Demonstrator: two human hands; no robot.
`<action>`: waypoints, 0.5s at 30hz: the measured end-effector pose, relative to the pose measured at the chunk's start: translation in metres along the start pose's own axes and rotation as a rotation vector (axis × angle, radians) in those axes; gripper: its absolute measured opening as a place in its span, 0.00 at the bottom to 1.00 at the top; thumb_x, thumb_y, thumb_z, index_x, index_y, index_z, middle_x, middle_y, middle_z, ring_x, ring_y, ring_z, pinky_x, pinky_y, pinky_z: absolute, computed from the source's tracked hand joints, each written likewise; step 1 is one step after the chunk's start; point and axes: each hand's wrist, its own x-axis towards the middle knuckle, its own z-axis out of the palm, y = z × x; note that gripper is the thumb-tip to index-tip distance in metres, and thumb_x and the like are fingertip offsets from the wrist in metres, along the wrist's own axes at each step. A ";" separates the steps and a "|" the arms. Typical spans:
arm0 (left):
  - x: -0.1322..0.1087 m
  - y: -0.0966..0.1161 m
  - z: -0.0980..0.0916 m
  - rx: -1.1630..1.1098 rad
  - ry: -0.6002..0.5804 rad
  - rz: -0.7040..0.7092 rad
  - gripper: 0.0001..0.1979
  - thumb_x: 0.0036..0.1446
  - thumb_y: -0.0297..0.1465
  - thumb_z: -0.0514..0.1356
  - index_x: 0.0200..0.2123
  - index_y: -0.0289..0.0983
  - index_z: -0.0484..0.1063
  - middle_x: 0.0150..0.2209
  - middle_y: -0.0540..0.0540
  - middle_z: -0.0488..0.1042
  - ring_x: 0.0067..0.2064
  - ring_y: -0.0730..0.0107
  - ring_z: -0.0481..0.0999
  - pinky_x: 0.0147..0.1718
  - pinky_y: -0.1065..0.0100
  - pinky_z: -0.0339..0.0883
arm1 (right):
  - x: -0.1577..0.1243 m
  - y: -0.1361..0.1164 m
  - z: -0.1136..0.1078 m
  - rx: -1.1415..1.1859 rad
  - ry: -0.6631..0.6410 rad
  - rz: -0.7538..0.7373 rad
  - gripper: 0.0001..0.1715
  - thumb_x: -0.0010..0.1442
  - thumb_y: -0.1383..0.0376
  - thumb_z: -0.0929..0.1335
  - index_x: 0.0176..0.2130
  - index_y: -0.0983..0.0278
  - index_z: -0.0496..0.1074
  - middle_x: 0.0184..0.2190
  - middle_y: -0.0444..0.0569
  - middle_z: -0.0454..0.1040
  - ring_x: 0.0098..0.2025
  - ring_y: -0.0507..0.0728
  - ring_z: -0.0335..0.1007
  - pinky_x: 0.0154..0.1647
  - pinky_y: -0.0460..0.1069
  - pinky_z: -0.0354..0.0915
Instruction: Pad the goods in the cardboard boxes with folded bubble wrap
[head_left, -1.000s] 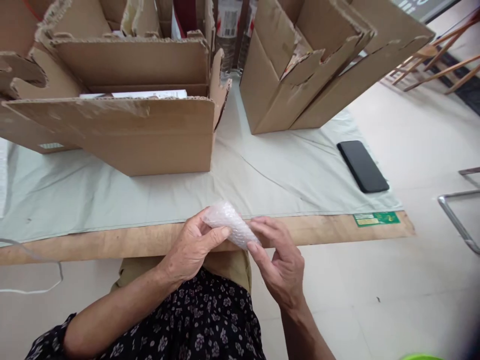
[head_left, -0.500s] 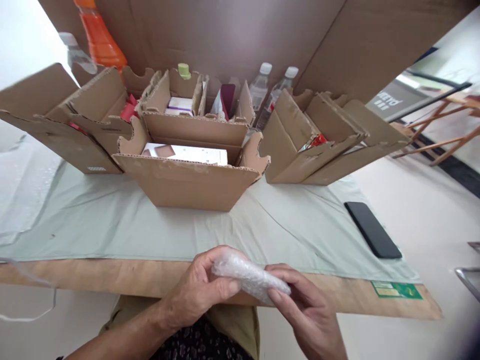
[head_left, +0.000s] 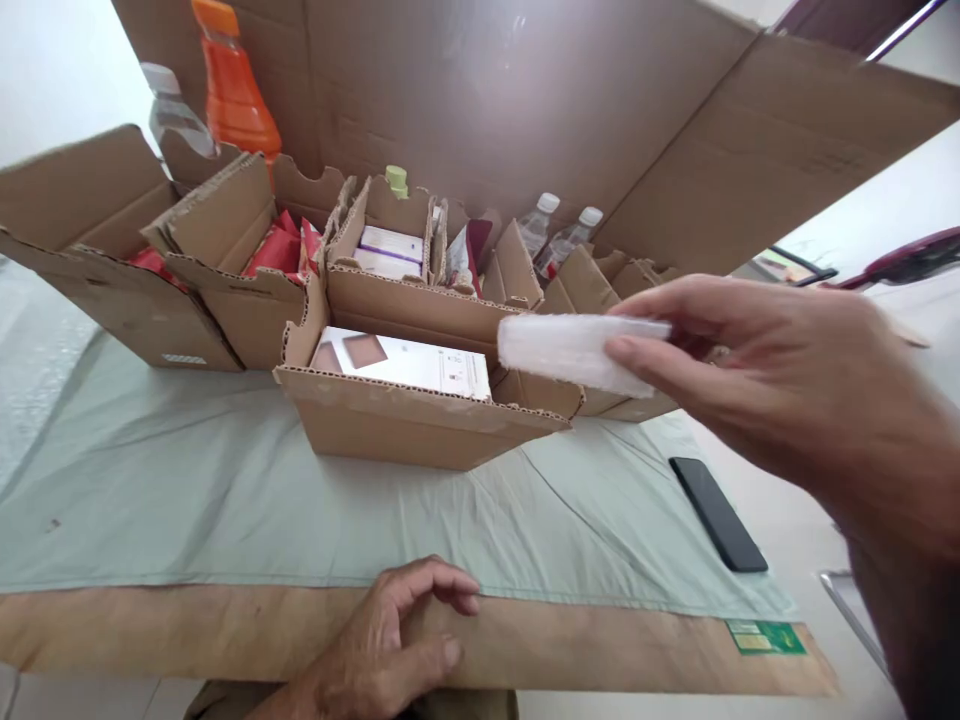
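Note:
My right hand (head_left: pixel 720 350) pinches a bubble-wrapped packet (head_left: pixel 562 350) between thumb and fingers, slightly blurred by motion. The packet hangs over the right end of the front cardboard box (head_left: pixel 397 425), above its rim; what is inside the wrap cannot be made out. In that box lies a white carton (head_left: pixel 420 365) with brown squares printed on it, against the left side. My left hand (head_left: pixel 409 625) rests at the table's wooden front edge, fingers loosely curved and apart from the thumb, holding nothing.
Behind stand more cardboard boxes (head_left: pixel 127 300) with red packets (head_left: pixel 279 248) and white-purple cartons (head_left: pixel 390 250). Farther back are an orange bottle (head_left: pixel 238 95) and clear bottles (head_left: pixel 574 240) before a tall cardboard panel (head_left: pixel 465 100). A black phone (head_left: pixel 718 513) lies on the green cloth (head_left: pixel 247 480).
My right hand has carried the bubble-wrapped packet up and forward from the table's edge to above the front box. My left hand has let go of it and moved slightly down. The view has shifted.

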 end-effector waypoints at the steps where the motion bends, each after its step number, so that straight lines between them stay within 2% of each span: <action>1: -0.001 -0.001 -0.001 0.013 -0.014 -0.013 0.21 0.58 0.41 0.64 0.54 0.42 0.77 0.50 0.42 0.78 0.53 0.53 0.73 0.61 0.51 0.60 | 0.012 -0.009 0.003 -0.072 -0.080 0.017 0.10 0.61 0.59 0.69 0.37 0.59 0.80 0.25 0.45 0.75 0.25 0.54 0.65 0.29 0.52 0.58; 5: -0.002 0.002 -0.003 0.043 -0.064 -0.071 0.22 0.56 0.41 0.64 0.53 0.42 0.77 0.51 0.43 0.78 0.53 0.53 0.72 0.61 0.52 0.60 | 0.039 -0.036 0.019 -0.426 -0.442 0.080 0.09 0.60 0.63 0.68 0.36 0.59 0.81 0.27 0.47 0.76 0.28 0.56 0.65 0.30 0.51 0.53; 8: -0.001 0.008 -0.003 0.077 -0.078 -0.092 0.22 0.53 0.39 0.64 0.51 0.41 0.77 0.50 0.43 0.78 0.52 0.53 0.73 0.61 0.53 0.60 | 0.047 -0.046 0.032 -0.489 -0.628 0.009 0.12 0.61 0.63 0.66 0.33 0.60 0.80 0.28 0.48 0.77 0.28 0.56 0.66 0.29 0.50 0.53; 11: 0.001 0.015 -0.001 0.118 -0.081 -0.097 0.22 0.50 0.34 0.62 0.49 0.41 0.78 0.49 0.43 0.79 0.51 0.54 0.74 0.58 0.56 0.63 | 0.049 -0.049 0.041 -0.452 -0.738 -0.149 0.14 0.63 0.66 0.64 0.33 0.61 0.79 0.29 0.50 0.78 0.28 0.56 0.68 0.30 0.50 0.54; 15: 0.003 0.015 0.000 0.166 -0.084 -0.116 0.22 0.49 0.33 0.62 0.50 0.41 0.77 0.49 0.43 0.79 0.52 0.53 0.75 0.58 0.56 0.63 | 0.051 -0.049 0.043 -0.443 -0.780 -0.266 0.13 0.64 0.70 0.64 0.34 0.62 0.79 0.31 0.50 0.81 0.28 0.56 0.71 0.30 0.50 0.55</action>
